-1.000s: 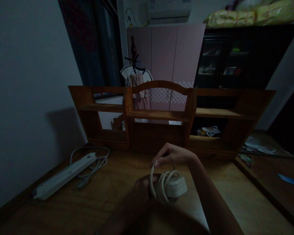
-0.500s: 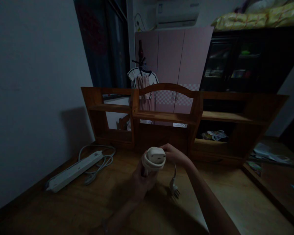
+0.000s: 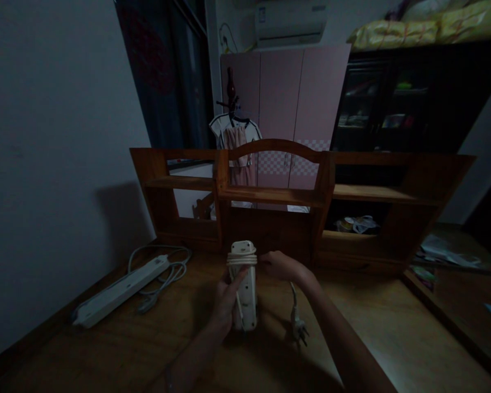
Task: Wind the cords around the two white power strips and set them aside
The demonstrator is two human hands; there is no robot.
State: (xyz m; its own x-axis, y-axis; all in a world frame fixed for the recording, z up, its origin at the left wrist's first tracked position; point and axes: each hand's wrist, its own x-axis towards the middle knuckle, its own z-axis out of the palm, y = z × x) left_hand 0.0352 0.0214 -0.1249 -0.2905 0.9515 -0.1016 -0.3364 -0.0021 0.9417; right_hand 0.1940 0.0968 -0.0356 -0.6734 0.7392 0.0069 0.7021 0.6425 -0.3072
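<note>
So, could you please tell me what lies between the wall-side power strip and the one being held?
In the head view: a looped cord, some tabletop, and the left hand gripping the held strip.

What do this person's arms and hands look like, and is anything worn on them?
The left hand and right hand wear no gloves. No sleeves show on the left forearm or right forearm. Near the picture's bottom edge, the left one may carry a thin band, too dim to make out.
</note>
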